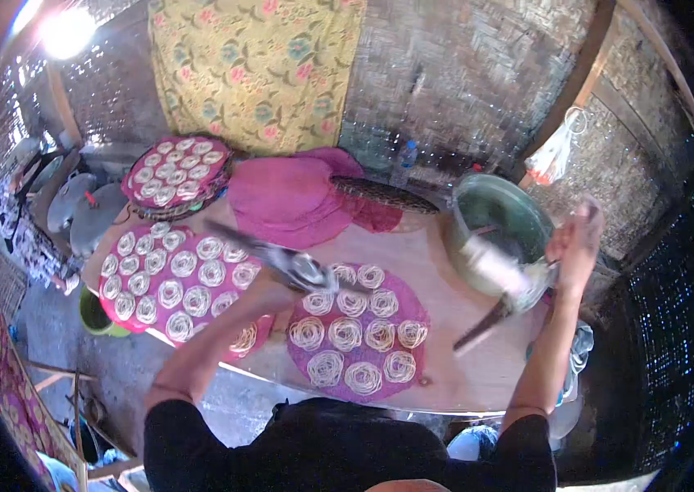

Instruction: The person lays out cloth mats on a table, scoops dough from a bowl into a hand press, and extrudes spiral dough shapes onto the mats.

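Note:
My left hand point(271, 293) is closed on a metal press piece point(306, 269) with long dark handles, above the round pink cloth point(355, 385) that carries several pale coils of noodle strands point(345, 334). To the right, my right hand point(575, 246) grips another metal press piece point(534, 285) with a dark handle point(485, 324), in front of the green bucket point(466, 215). A white, dough-like cylinder point(495, 266) appears at this piece, smeared by motion. Whether it is attached to the piece I cannot tell.
More noodle coils lie on a pink cloth point(191, 271) at the left and on a round tray point(176, 172) behind. A bunched pink cloth point(281, 197), a dark woven tray point(384, 195) and a bottle point(404, 164) stand at the back. Another person point(23, 213) is far left.

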### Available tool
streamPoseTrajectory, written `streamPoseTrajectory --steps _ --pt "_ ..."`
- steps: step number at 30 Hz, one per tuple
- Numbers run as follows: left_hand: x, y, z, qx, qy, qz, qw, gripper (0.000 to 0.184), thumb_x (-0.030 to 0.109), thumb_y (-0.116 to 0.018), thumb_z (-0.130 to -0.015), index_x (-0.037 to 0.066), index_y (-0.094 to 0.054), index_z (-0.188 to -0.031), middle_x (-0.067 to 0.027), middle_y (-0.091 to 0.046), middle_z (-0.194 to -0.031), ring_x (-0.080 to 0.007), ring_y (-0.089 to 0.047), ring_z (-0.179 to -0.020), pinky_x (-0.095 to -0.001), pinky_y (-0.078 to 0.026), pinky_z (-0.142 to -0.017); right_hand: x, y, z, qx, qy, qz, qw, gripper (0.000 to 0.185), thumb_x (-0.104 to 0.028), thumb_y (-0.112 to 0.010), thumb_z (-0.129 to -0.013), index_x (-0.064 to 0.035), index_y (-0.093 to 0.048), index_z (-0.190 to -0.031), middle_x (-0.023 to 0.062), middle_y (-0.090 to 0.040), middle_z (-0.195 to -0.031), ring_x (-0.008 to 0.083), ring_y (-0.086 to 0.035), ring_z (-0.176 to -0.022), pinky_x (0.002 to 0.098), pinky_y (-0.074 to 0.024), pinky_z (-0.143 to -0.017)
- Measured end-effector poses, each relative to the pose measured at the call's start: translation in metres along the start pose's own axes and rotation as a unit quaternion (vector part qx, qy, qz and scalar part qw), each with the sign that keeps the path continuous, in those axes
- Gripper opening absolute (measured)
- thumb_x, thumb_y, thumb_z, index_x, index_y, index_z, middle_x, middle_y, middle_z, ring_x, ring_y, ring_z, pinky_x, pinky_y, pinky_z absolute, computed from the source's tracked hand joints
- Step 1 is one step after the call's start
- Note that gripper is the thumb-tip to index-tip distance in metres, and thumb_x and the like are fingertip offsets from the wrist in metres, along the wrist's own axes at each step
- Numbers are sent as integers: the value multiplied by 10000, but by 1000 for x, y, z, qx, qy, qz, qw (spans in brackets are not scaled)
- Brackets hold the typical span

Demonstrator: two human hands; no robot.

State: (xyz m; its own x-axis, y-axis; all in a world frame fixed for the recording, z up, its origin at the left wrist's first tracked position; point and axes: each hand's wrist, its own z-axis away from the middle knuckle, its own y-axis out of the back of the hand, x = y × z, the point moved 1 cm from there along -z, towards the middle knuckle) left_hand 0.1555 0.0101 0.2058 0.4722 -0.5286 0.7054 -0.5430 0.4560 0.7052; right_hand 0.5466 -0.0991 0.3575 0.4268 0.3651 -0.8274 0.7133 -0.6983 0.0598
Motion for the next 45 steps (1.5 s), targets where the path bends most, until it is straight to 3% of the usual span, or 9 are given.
streamPoseTrajectory --steps 5,9,13,17,20,25,27,29,45 --pt "17 -27 -57 268 -68 505 817 379 144 -645 -844 33 -503 -1177 -76 -535 -1183 -196 -537 -1054 -391 -444 -917 83 -20 -10 347 -23 -248 904 353 -409 -443 -943 -58 -414 -976 72 -488 -691 194 -525 -600 329 -479 -553" --pt "59 -2 -93 384 -113 601 692 340 168 -526 -929 54 -476 -1245 -79 -518 -1175 -153 -527 -1030 -273 -444 -873 79 -130 32 68 -134 -494 857 518 -504 -506 -889 -72 -411 -1159 111 -501 -1052 231 -512 -876 400 -442 -776" --pt "34 58 -73 515 -174 330 771 376 245 -607 -868 -18 -577 -1136 -112 -623 -962 -185 -609 -783 -299 -508 -644 172 -54 -21 -84 5 264 961 591 -545 -577 -815 -104 -544 -1207 147 -556 -1184 312 -556 -1020 490 -425 -860" --pt "3 69 -92 505 -85 147 846 305 153 -656 -822 -15 -582 -1066 -124 -628 -993 -197 -601 -863 -326 -483 -746 178 35 -62 -296 -119 785 531 358 -323 -642 -790 -100 -660 -1069 118 -650 -1073 252 -595 -1059 420 -453 -882" --pt "-63 55 -135 485 -83 20 870 308 124 -677 -798 -17 -564 -1048 -118 -619 -1032 -216 -568 -970 -362 -432 -868 231 54 -72 -403 -125 795 435 275 -231 -626 -775 -117 -684 -1018 114 -650 -1079 252 -593 -1072 450 -440 -898" --pt "-80 34 -172 453 -35 95 886 427 165 -702 -785 -16 -526 -1129 -127 -582 -1130 -262 -556 -1015 -370 -413 -911 201 39 -107 -376 -149 805 433 201 -150 -581 -775 -101 -705 -924 112 -669 -1026 270 -648 -957 464 -487 -801" --pt "-115 28 -189 402 -103 537 734 436 152 -711 -774 -22 -526 -1128 -119 -574 -1135 -256 -549 -1011 -376 -406 -918 188 45 -123 -369 -97 812 442 201 -132 -569 -774 -94 -703 -920 113 -678 -986 282 -660 -913 453 -510 -741" --pt "-96 33 -181 490 -16 -68 869 414 140 -692 -781 -18 -530 -1128 -116 -587 -1115 -252 -546 -1016 -388 -394 -929 192 55 -133 -349 -100 808 464 203 -130 -566 -768 -92 -702 -914 118 -679 -972 286 -664 -888 433 -525 -728" --pt "-167 20 -169 529 -53 63 845 131 51 -595 -792 -4 -597 -911 -67 -621 -862 -194 -572 -795 -340 -448 -735 266 77 -97 -353 -190 768 499 236 -140 -585 -715 -32 -687 -899 187 -658 -970 307 -649 -918 413 -518 -784"
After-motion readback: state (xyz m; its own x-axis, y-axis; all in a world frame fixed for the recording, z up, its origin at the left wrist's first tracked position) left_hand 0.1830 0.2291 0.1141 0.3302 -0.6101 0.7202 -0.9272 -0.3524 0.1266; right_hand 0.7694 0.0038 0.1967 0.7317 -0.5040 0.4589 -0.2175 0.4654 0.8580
